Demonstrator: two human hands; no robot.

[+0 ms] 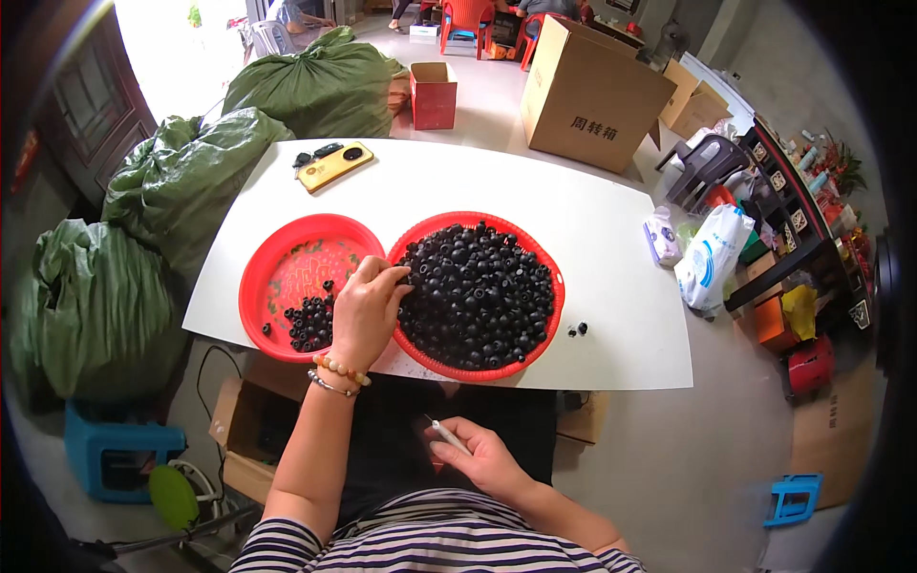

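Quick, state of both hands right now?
Left hand: at the heaped black pieces; can't tell whether it's closed on one.
Right hand: closed, holding a slim pale tool.

Striped dark-and-white top (458, 533), short sleeves (277, 545), left wrist (354, 348) — amber beaded bracelet (342, 371), silvery bangle (329, 384)

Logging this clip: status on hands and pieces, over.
Left hand at black pieces, fuller red basin. Right hand holding thin pointed tool, below table edge. No obstruction seen at pieces.

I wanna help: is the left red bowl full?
No, the left red bowl is partly filled: black pieces leave much patterned bottom showing.
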